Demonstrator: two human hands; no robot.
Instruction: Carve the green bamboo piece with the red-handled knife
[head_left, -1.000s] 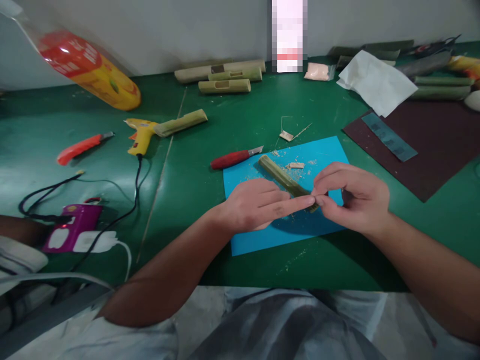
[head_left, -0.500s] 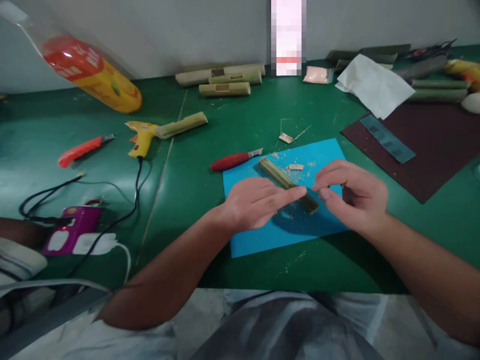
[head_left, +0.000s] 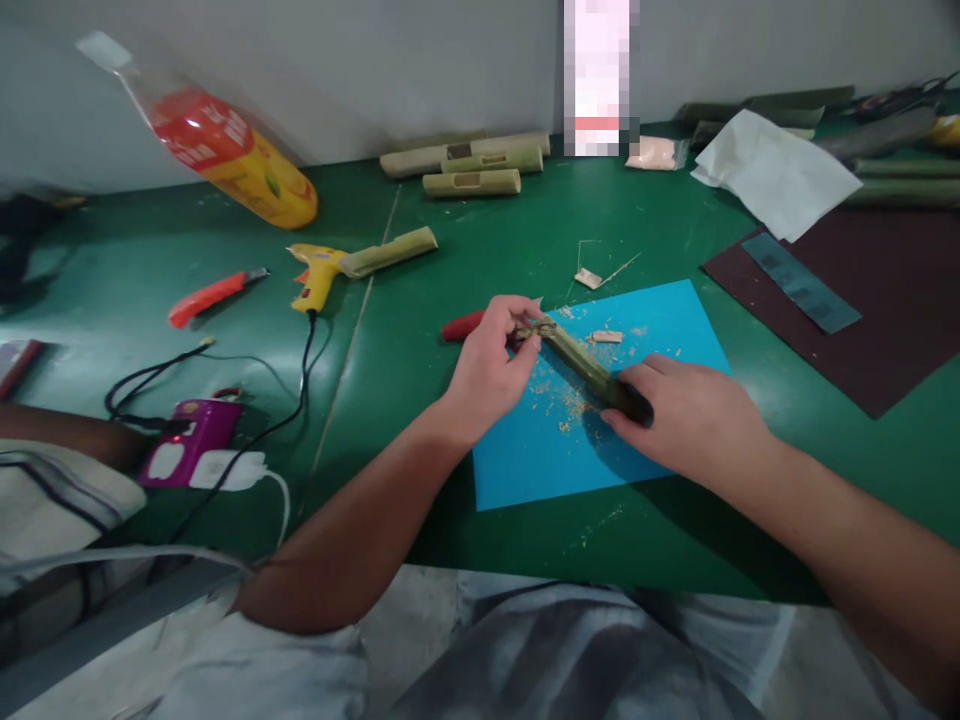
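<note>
A green bamboo piece (head_left: 581, 362) slants above a blue sheet (head_left: 510, 465) strewn with shavings. My left hand (head_left: 495, 365) has its fingers closed on the piece's upper left end, and my right hand (head_left: 679, 405) grips its lower right end. Behind my left hand lies a red-handled knife (head_left: 460, 327), its handle partly hidden. A small pale chip (head_left: 606, 337) rests on the sheet, and another chip (head_left: 588, 279) sits on the green table just beyond it.
Left are a yellow glue gun (head_left: 319, 277), an orange cutter (head_left: 214, 297), a bottle (head_left: 240, 160) and a purple power block (head_left: 196, 440). Bamboo pieces (head_left: 472, 183) lie at the back. Right are a white tissue (head_left: 776, 175) and a dark sheet (head_left: 862, 350). Another person's arm (head_left: 67, 433) shows far left.
Both hands have gone from near each other over the bamboo piece to its two ends and taken hold of it. The view has shifted slightly left.
</note>
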